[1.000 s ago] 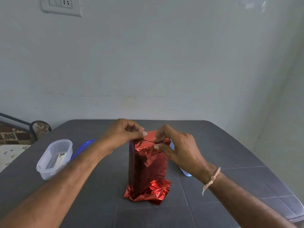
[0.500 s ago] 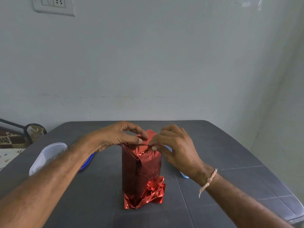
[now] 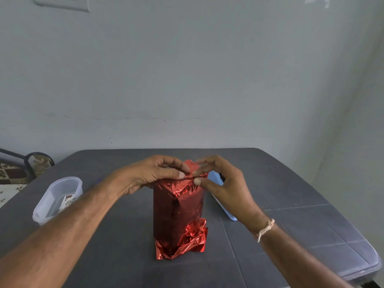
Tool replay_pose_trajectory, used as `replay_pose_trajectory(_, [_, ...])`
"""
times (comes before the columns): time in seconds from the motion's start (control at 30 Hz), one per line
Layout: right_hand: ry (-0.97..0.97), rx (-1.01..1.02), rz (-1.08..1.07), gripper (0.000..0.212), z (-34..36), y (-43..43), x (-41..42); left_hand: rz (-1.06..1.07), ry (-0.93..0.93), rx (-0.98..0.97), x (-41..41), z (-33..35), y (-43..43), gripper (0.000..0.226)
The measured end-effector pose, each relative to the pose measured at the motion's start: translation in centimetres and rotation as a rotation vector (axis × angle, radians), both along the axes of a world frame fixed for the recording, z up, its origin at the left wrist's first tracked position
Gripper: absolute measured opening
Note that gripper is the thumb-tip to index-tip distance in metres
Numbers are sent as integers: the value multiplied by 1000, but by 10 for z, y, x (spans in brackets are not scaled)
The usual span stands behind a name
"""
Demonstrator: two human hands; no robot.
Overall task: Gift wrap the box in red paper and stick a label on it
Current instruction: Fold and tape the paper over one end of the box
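Note:
A tall box wrapped in shiny red paper point(image 3: 178, 213) stands upright in the middle of the dark grey table point(image 3: 291, 204). Loose red paper is crumpled around its foot. At the top edge my left hand point(image 3: 158, 173) pinches the paper between thumb and fingers. My right hand point(image 3: 220, 179) pinches the same top fold from the other side, thumb tip against the left thumb. A red flap sticks up behind the fingers. I see no label.
A clear plastic container point(image 3: 58, 198) with a printed item inside stands at the left of the table. A light blue flat object point(image 3: 220, 192) lies behind my right hand. A chair point(image 3: 31, 163) is past the table's left edge. The wall is close behind.
The box has turned a little and the camera has tilted down. Both hands have closed in on the top fold, thumbs now meeting at its middle.

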State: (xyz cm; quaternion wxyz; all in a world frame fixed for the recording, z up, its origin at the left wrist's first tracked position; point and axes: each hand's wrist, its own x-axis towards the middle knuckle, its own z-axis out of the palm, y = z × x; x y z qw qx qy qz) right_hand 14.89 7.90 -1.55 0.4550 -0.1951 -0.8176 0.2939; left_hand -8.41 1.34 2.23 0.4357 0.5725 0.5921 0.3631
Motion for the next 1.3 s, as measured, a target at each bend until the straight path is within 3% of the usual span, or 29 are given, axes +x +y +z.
replay_pose_trajectory(0.1, [70,-138,0,37,3,-1,5,1,-8,-18,-1,1,0,37])
replay_pose_trajectory(0.2, [122,-264,-140,23,0,4,14,7,-18,-40,-1,1,0,31])
replay_pose_trajectory(0.33, [-50,-399,-463,8,-11,28,35,7,-25,-56,-1,-1,0,39])
replay_pose_trajectory(0.47, [-309,-520,-619,29,-30,63,60,4,-16,-61,-2,-3,2,55])
replay_pose_trajectory(0.53, [-373,-615,-589,40,-35,76,67,-1,-15,-58,-3,-4,4,61])
replay_pose_trajectory(0.63, [-392,-749,-493,36,-38,91,71,-15,-16,-59,-3,-5,5,57])
replay_pose_trajectory(0.83, [-450,-852,-437,36,-41,110,68,-15,-7,-45,-5,-7,7,82])
replay_pose_trajectory(1.07, [-437,-986,-381,37,-35,118,71,-13,-42,-38,-4,-8,6,85])
replay_pose_trajectory(1.3, [-330,-1088,-361,40,-40,117,71,13,-60,-62,1,-5,0,46])
